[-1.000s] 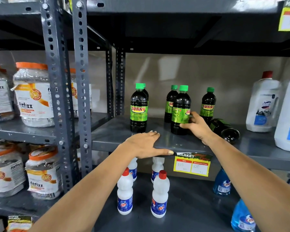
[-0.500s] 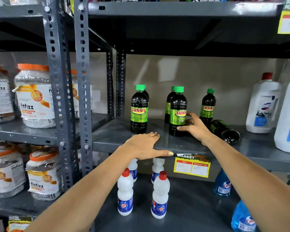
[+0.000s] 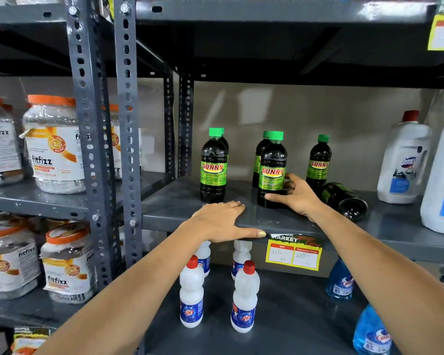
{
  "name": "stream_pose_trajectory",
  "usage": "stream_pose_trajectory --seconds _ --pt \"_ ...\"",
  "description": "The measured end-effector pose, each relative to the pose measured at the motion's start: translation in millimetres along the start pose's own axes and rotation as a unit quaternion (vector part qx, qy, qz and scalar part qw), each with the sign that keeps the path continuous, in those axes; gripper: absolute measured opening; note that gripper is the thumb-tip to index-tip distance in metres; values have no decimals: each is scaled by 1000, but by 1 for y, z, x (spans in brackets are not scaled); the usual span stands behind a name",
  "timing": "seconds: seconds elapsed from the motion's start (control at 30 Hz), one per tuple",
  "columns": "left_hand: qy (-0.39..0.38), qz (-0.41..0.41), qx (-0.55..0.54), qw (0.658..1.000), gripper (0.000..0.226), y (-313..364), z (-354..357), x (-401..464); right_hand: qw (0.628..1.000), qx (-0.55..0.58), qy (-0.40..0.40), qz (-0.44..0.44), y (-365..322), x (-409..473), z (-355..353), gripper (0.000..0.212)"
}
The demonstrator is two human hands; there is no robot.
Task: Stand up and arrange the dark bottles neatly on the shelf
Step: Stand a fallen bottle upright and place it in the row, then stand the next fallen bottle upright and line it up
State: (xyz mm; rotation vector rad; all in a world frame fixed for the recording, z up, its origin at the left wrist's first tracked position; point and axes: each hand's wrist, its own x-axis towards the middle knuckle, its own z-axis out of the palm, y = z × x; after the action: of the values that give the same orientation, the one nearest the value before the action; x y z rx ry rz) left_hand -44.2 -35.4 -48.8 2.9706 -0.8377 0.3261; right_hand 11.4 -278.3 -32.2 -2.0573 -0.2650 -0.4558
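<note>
Shelf (image 3: 180,201): grey painted metal, smooth, with a dull sheen and small scuffs.
Uprights (image 3: 124,124): perforated grey metal angle, bolted, matt.
Dark bottles (image 3: 214,165): glossy clear plastic over dark liquid; glossy green labels, smooth green plastic caps.
Lying bottle (image 3: 344,201): the same glossy dark plastic.
Price tag (image 3: 292,254): yellow paper, matt, handwritten.
White bottles (image 3: 191,290): opaque matt plastic, red caps.
Fitfizz jars (image 3: 54,144): clear ribbed plastic, orange lids.

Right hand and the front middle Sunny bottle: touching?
Touching. The head view shows the right hand wrapped around the base of the front middle bottle, thumb across its front.
</note>
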Motion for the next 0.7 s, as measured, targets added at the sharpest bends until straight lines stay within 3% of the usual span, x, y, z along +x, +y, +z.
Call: stream_pose_trajectory --seconds 0.27,0.4,0.5,0.6,0.63,0.7 --pt "-10 4 -36 999 126 -4 -1 -2 1000 1 5 -18 -1 -6 -1 77" --pt "-5 40 -65 997 119 -3 -5 -7 996 29 77 -31 -11 -17 -6 84" --pt "7 126 4 992 108 9 -3 -6 978 -28 177 -105 -18 -29 -16 65" --pt "9 159 11 987 103 31 -2 6 928 -150 295 -169 -21 -38 -33 40" --pt "-2 154 -1 988 101 39 -3 11 909 -209 324 -159 -21 -38 -42 35" --pt "-36 139 -35 989 97 52 -9 24 891 -312 326 -59 -21 -33 -65 37"
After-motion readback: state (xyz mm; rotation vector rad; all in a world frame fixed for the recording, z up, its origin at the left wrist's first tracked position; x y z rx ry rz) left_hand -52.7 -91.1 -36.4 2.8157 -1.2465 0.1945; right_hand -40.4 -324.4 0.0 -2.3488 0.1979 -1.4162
